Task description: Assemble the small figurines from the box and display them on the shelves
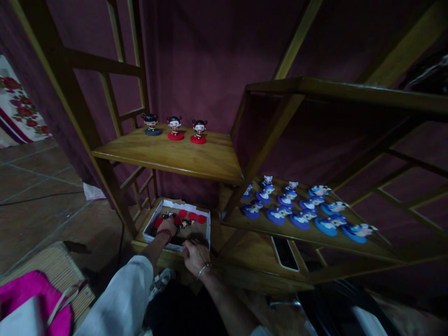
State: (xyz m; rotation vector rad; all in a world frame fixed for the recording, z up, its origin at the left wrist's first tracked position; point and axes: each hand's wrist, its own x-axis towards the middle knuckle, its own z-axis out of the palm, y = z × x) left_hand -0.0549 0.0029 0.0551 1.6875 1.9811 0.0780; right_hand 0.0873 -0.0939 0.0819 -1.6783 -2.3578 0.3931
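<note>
A shallow white box (209,227) sits on the lowest wooden shelf and holds several small dolls on red bases. My left hand (168,227) reaches into the box and rests among the dolls; its fingers are hidden, so a grip cannot be made out. My right hand (194,255) lies on the box's near edge with fingers curled over it. On the upper left shelf (168,156) stand three dolls: one on a dark base (151,124) and two on red bases (174,127) (199,131).
Several blue figurines (297,207) lie in rows on the middle right shelf. A phone-like dark slab (284,253) rests on the shelf below. A pink bag (33,298) and a woven mat (59,268) are on the tiled floor at left.
</note>
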